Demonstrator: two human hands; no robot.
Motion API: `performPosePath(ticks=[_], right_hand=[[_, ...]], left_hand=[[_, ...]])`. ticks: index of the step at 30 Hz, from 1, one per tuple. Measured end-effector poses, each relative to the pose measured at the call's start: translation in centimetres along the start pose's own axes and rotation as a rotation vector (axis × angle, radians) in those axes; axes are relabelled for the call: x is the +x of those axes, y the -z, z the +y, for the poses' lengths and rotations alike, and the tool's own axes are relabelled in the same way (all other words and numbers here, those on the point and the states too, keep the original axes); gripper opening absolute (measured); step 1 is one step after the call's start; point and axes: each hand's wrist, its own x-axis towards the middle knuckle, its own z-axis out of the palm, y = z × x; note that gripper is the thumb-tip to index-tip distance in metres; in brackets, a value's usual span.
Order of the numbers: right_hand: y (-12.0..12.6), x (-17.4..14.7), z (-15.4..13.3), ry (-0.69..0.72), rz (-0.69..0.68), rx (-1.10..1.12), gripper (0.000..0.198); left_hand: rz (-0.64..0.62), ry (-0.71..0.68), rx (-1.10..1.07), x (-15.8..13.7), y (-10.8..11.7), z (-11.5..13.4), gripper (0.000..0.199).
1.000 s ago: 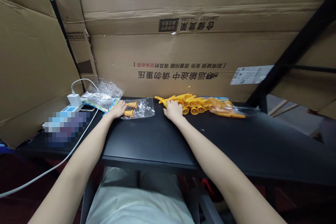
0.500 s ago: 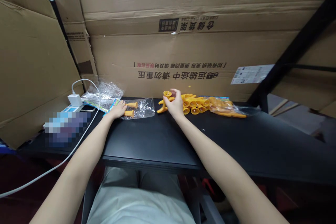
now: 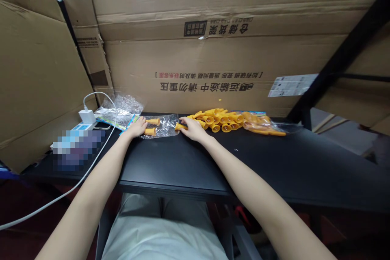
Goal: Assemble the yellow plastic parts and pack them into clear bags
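My left hand (image 3: 138,126) presses down on a clear plastic bag (image 3: 167,125), near its coloured card end (image 3: 133,121). Two yellow plastic pieces with flared ends (image 3: 150,131) show in this bag, partly under my fingers. At the bag's right end, my right hand (image 3: 192,128) pinches another yellow plastic piece (image 3: 180,126); its flared end points left toward the bag, and my fingers hide the rest. Just right of that hand lies a pile of similar yellow pieces (image 3: 226,119), many with hollow round ends facing me.
A filled bag of yellow pieces (image 3: 263,124) lies right of the pile. Empty clear packaging (image 3: 120,107), a white charger (image 3: 87,115) with a cable, and a phone (image 3: 102,125) are on the left. Cardboard (image 3: 207,57) walls the back of the black table (image 3: 173,166).
My right hand has moved left and down with the yellow piece, from beside the pile to the bag's right end. The piece has turned from upright to lying sideways. My left hand stays put.
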Motion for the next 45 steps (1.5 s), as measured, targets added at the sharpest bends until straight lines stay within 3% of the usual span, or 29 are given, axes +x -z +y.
performPosePath(ticks=[5, 9, 17, 22, 30, 45], right_hand=[[2.5, -0.6, -0.7, -0.163, -0.172, -0.311, 0.019], [3.6, -0.8, -0.9, -0.235, -0.279, -0.385, 0.019], [3.7, -0.5, -1.3, -0.118, -0.119, -0.364, 0.022], [3.4, -0.7, -2.6, -0.065, -0.132, -0.364, 0.024], [2.3, -0.9, -2.7, -0.106, -0.076, -0.426, 0.026], [2.1, -1.1, -3.4, -0.156, -0.104, -0.407, 0.027]], left_hand=[[0.000, 0.003, -0.022, 0.0, 0.0, 0.0, 0.050], [-0.009, 0.003, 0.021, -0.1, 0.1, 0.3, 0.054], [-0.086, -0.006, 0.225, -0.5, 0.4, 1.2, 0.060], [-0.135, -0.011, 0.220, -1.0, 0.2, 3.0, 0.061], [-0.174, -0.053, 0.182, -1.5, 0.2, 4.9, 0.057], [-0.133, -0.167, 0.155, -1.8, 0.6, 5.1, 0.047]])
